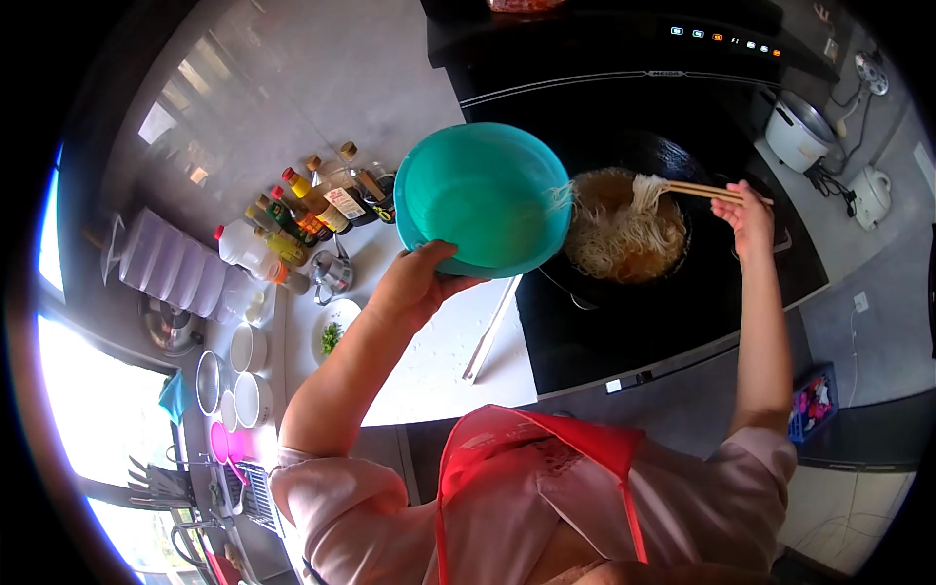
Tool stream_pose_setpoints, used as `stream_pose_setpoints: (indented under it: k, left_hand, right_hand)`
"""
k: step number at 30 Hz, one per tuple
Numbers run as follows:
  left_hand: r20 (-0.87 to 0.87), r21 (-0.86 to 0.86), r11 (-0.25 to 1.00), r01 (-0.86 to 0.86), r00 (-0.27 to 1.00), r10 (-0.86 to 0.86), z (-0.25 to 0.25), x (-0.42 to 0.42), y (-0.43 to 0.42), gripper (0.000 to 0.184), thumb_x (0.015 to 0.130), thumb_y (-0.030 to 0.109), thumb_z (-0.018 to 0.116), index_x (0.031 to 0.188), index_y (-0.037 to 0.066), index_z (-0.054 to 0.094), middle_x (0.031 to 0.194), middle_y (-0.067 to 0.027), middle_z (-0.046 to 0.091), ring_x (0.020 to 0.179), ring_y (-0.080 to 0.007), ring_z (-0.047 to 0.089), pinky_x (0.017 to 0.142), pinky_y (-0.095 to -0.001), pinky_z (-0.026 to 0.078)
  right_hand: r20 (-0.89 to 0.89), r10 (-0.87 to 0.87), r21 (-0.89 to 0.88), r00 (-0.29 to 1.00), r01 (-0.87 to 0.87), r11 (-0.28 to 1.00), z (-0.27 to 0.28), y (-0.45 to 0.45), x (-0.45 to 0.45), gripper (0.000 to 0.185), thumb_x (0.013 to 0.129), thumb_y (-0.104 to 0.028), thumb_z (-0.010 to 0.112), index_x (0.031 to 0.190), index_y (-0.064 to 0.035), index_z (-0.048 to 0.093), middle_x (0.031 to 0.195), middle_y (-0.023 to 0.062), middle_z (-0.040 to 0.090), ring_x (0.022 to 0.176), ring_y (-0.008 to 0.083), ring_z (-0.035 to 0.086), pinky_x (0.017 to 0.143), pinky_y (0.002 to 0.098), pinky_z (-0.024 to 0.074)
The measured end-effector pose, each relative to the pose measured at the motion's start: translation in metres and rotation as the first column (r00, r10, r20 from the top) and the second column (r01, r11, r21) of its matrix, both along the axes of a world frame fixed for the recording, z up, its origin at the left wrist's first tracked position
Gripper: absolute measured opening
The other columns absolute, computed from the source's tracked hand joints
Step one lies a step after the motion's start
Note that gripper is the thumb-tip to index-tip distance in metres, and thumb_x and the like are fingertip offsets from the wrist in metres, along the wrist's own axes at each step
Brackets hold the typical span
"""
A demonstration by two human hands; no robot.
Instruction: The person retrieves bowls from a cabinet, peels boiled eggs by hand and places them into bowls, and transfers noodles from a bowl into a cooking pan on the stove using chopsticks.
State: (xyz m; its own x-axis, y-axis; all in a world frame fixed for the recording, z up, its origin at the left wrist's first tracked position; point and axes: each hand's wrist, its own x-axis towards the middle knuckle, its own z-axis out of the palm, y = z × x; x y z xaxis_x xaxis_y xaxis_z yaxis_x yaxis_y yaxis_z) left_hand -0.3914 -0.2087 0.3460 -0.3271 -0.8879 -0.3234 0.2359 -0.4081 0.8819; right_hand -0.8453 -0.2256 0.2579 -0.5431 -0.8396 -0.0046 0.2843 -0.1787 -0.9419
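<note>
My left hand [429, 278] grips the rim of a teal plastic bowl [478, 195], thumb over the edge. The bowl is tilted toward the wok, and a few noodle strands hang over its right rim. In my right hand [746, 216] is a pair of wooden chopsticks [702, 189], their tips at a clump of pale noodles [647, 195] lifted at the wok's far side. More noodles lie in brown broth inside the dark wok [673, 156], which stands on the black stove. Part of the wok's left side is hidden behind the bowl.
Several sauce bottles [312, 202] and a metal pot [331, 273] line the back left counter. A plate [334, 314] with chopped greens sits below them. A long knife-like utensil [491, 331] lies beside the stove. At right stands a white rice cooker [799, 134].
</note>
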Motion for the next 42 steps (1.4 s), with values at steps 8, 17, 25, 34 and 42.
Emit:
stream_pose_setpoints:
  k: [8, 17, 25, 34, 42]
  left_hand:
    - [-0.024, 0.039, 0.999, -0.033, 0.999, 0.034, -0.001, 0.001, 0.002, 0.04, 0.085, 0.005, 0.043, 0.12, -0.011, 0.032, 0.118, -0.0237, 0.046, 0.101, -0.0347, 0.055, 0.085, -0.0378, 0.052]
    - [-0.028, 0.017, 1.0, -0.014, 1.0, 0.015, -0.006, -0.003, 0.008, 0.046, 0.083, 0.007, 0.047, 0.122, -0.008, 0.031, 0.118, -0.023, 0.046, 0.101, -0.0338, 0.055, 0.086, -0.0398, 0.051]
    - [0.002, 0.049, 0.998, -0.047, 0.999, 0.047, -0.003, 0.003, 0.016, 0.044, 0.083, 0.008, 0.047, 0.121, -0.008, 0.032, 0.117, -0.0226, 0.047, 0.099, -0.0331, 0.056, 0.085, -0.0395, 0.052]
    - [0.026, 0.002, 0.999, -0.041, 0.999, 0.041, -0.004, 0.006, 0.018, 0.042, 0.084, 0.007, 0.044, 0.121, -0.009, 0.032, 0.116, -0.0232, 0.047, 0.1, -0.0331, 0.056, 0.084, -0.0384, 0.052]
    - [0.047, -0.001, 0.999, -0.045, 0.998, 0.045, -0.002, 0.006, 0.019, 0.043, 0.085, 0.007, 0.044, 0.122, -0.009, 0.031, 0.117, -0.023, 0.046, 0.101, -0.0333, 0.055, 0.085, -0.0395, 0.052]
  right_hand:
    - [-0.331, 0.223, -0.127, 0.917, -0.278, 0.952, 0.084, 0.023, 0.056, 0.029, 0.088, -0.027, 0.053, 0.092, 0.0012, 0.059, 0.077, 0.0122, 0.062, 0.06, 0.0168, 0.062, 0.053, 0.0254, 0.0504]
    - [-0.111, 0.664, -0.095, 0.739, -0.673, 0.734, 0.078, -0.02, 0.195, 0.026, 0.086, -0.02, 0.055, 0.094, 0.0042, 0.06, 0.082, 0.0144, 0.063, 0.07, 0.0196, 0.065, 0.059, 0.0267, 0.0522]
    - [-0.352, 0.653, 0.12, 0.671, -0.659, 0.742, 0.101, -0.02, 0.175, 0.023, 0.084, -0.018, 0.057, 0.087, 0.0041, 0.062, 0.073, 0.0153, 0.063, 0.059, 0.0182, 0.064, 0.052, 0.0246, 0.053]
    - [-0.278, 0.646, -0.047, 0.711, -0.681, 0.73, 0.101, -0.014, 0.2, 0.023, 0.083, -0.021, 0.06, 0.087, 0.0017, 0.063, 0.071, 0.0103, 0.063, 0.054, 0.0135, 0.062, 0.05, 0.0226, 0.0516]
    - [-0.425, 0.601, 0.131, 0.677, -0.61, 0.781, 0.1, -0.018, 0.184, 0.026, 0.086, -0.023, 0.054, 0.08, 0.0013, 0.061, 0.062, 0.0091, 0.06, 0.05, 0.0134, 0.06, 0.045, 0.0218, 0.05]
